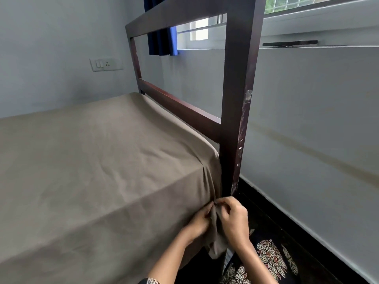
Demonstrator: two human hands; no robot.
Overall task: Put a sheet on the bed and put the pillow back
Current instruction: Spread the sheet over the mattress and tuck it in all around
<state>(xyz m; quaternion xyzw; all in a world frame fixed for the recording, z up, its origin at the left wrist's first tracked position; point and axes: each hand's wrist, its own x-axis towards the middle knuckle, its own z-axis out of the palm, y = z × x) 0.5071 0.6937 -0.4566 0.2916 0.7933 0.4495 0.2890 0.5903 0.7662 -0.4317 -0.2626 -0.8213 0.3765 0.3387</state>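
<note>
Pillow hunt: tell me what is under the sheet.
Nothing beneath shows: the sheet covers the whole top and drapes over the edge. The left hand and right hand grip its hanging corner by the bedpost.

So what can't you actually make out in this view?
Head view only.
The pillow: not in frame anywhere.
Corner of the sheet: the left hand and right hand cover the bunched fabric, so knot or tuck is unclear.
Far end of the bed: cut off by the left edge.
Dark flat object at upper right: seen edge-on, too thin to identify.
</note>
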